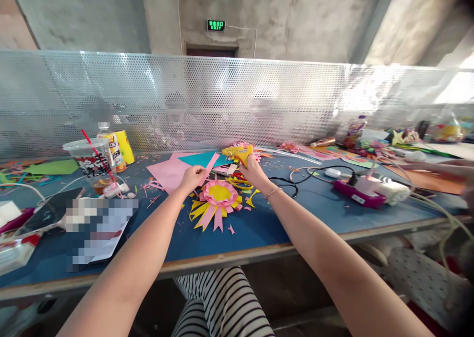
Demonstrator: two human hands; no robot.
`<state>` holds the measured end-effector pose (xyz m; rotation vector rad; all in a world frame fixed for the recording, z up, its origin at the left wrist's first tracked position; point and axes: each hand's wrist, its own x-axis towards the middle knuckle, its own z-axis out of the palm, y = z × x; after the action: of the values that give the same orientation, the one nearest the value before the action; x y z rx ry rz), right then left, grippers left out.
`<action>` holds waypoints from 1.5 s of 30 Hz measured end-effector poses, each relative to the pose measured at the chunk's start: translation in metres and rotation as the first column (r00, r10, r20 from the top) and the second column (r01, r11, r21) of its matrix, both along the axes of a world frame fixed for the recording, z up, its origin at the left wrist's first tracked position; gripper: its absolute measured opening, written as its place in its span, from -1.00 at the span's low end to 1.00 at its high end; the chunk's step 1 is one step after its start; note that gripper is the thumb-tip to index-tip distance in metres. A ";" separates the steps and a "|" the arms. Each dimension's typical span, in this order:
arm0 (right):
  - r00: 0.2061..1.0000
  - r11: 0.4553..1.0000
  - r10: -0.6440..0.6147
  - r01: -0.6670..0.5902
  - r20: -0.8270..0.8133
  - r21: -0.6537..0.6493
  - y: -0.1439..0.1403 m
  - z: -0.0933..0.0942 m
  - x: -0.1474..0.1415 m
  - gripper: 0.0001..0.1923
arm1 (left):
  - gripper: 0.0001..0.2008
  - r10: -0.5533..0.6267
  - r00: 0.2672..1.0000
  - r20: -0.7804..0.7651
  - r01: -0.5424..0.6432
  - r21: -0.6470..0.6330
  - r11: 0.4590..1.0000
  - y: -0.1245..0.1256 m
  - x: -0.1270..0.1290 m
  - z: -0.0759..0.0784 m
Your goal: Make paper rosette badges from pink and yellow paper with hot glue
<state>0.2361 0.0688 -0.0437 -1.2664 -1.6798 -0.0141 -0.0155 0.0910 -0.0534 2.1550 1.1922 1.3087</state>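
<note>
A pink and yellow paper flower [218, 196] with long petals lies on the blue table [259, 231] in front of me. My left hand [192, 177] pinches a narrow pink paper strip [212, 163] just above the flower's left side. My right hand [252, 171] grips a yellow glue gun [239, 153] beyond the flower, its black cord trailing right. Pink and teal paper sheets [174, 171] lie under and behind my left hand.
A plastic cup [89, 162] with a red straw, a bottle [113, 149] and a phone [52, 211] stand at the left. A power strip [361, 191] with cables sits at the right. Paper scraps litter the table. A perforated metal screen [237, 100] backs it.
</note>
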 end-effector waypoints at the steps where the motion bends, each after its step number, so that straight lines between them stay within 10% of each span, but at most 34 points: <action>1: 1.000 1.000 0.004 -0.004 0.000 0.000 0.000 0.000 0.000 -0.84 | -0.78 0.000 1.000 -0.002 0.000 0.001 1.000 0.000 0.000 0.000; 12: 0.998 0.999 0.026 -0.027 0.056 0.023 -0.001 0.003 -0.001 -0.87 | -0.76 -0.005 1.000 -0.008 0.005 0.009 1.000 0.003 -0.001 -0.002; 24: 0.970 0.966 -0.237 0.241 0.047 -0.095 -0.018 0.014 -0.013 -0.56 | -0.82 -0.007 0.999 0.051 0.010 -0.046 0.999 0.001 0.000 -0.001; 45: 0.995 0.995 -0.098 0.098 0.022 0.018 0.001 -0.001 -0.002 -0.79 | -0.81 -0.044 0.997 0.060 0.045 -0.028 0.999 0.002 0.000 -0.002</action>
<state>0.2346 0.0700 -0.0450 -1.3399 -1.6325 -0.1019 -0.0157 0.0927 -0.0554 2.0958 1.1268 1.3186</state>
